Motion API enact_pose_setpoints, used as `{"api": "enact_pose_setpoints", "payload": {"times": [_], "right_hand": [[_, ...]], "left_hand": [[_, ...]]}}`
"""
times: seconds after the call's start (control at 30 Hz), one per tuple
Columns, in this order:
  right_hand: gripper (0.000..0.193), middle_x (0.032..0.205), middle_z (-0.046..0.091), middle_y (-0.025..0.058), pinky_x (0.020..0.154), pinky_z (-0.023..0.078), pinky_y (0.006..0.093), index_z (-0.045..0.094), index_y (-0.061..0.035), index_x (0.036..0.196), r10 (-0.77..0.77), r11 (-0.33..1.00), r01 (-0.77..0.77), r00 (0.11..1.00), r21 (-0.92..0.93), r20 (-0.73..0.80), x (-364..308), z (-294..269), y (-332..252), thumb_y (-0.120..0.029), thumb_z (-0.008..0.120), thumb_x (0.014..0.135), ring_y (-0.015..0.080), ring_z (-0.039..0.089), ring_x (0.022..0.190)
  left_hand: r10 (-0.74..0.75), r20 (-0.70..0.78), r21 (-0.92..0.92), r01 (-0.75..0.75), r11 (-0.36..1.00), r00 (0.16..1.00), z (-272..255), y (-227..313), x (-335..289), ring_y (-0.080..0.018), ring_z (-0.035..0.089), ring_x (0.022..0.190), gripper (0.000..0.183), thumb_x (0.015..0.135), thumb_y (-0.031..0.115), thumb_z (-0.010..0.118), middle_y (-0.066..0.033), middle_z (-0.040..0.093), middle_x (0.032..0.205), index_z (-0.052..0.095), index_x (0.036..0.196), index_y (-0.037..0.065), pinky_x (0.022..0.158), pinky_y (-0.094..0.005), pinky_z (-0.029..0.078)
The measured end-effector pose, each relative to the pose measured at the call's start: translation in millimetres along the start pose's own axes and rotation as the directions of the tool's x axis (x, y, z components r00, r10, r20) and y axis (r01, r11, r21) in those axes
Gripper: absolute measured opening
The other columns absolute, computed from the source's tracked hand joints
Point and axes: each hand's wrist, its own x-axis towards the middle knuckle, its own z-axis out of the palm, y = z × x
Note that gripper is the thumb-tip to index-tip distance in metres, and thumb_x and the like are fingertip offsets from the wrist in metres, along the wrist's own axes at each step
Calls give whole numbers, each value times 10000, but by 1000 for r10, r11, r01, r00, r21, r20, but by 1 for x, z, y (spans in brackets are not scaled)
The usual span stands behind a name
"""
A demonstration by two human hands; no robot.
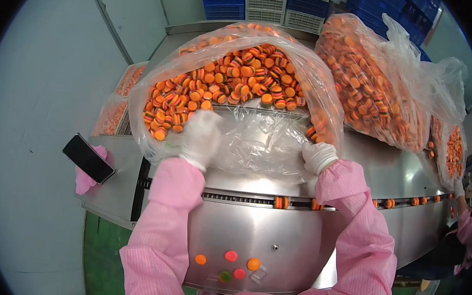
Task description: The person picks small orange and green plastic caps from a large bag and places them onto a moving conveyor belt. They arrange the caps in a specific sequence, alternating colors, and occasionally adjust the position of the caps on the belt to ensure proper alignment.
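A large clear plastic bag lies open on the metal table, full of small burger-shaped candies with orange, red and dark layers. My left hand, in a white glove, is over the bag's front left part beside the candies; motion smears its fingers. My gloved right hand is closed on the bag's right front edge, near a few candies inside. Below both hands runs a narrow conveyor track, where layered candies stand on edge, spaced out toward the right.
Another filled bag leans at the back right. Loose orange, red and green pieces lie on the near metal surface. At left, a black phone rests on a pink cloth. Stacked crates stand behind. A co-worker's pink sleeve shows far right.
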Motion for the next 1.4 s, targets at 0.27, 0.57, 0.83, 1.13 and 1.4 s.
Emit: {"api": "enact_pose_setpoints", "payload": {"times": [0.27, 0.57, 0.83, 1.13, 1.4], "right_hand": [[252, 892, 664, 162, 702, 515, 422, 601, -54, 976, 49, 992, -43, 998, 117, -50, -6, -2, -15, -141, 563, 743, 325, 652, 835], [147, 844, 549, 58, 681, 440, 289, 595, -44, 911, -88, 565, 344, 929, 750, -360, -43, -1, 5, -64, 624, 769, 184, 542, 760], [205, 857, 541, 111, 750, 452, 346, 540, -52, 930, -408, 501, 787, 581, 359, -704, -91, 73, -52, -100, 641, 758, 296, 537, 864], [226, 1103, 555, 174, 863, 440, 415, 551, -35, 1004, -202, 825, 504, 686, 257, -699, -30, -1, -21, -172, 531, 826, 348, 516, 1055], [391, 1303, 381, 277, 836, 423, 524, 467, -54, 1228, 195, 947, -302, 811, -108, -552, 24, -6, 12, -178, 461, 858, 390, 499, 1073]], "left_hand": [[-434, 192, 325, 360, 874, 880, -3, -74, -17, -362, 485, 955, 364, 660, 24, 648, -152, 460, 1050, 499, 991, 52, 852, -414, 431], [185, 309, -402, -48, 914, 933, -48, 76, -49, -314, 509, 799, 216, 663, 21, 599, -129, 486, 816, 515, 862, 30, 731, -379, 435], [319, 470, -288, -198, 937, 823, -19, 83, -89, -298, 527, 870, 284, 653, 67, 651, -114, 529, 923, 553, 917, 26, 778, -371, 458], [304, 97, -286, -266, 921, 948, -9, 108, -20, -316, 539, 917, 248, 732, 51, 574, -126, 554, 991, 578, 980, 35, 817, -382, 457], [208, 685, -230, -64, 971, 698, 58, 140, 20, -327, 569, 958, 227, 815, 82, 458, -167, 592, 999, 581, 1001, 39, 849, -419, 447]]}}
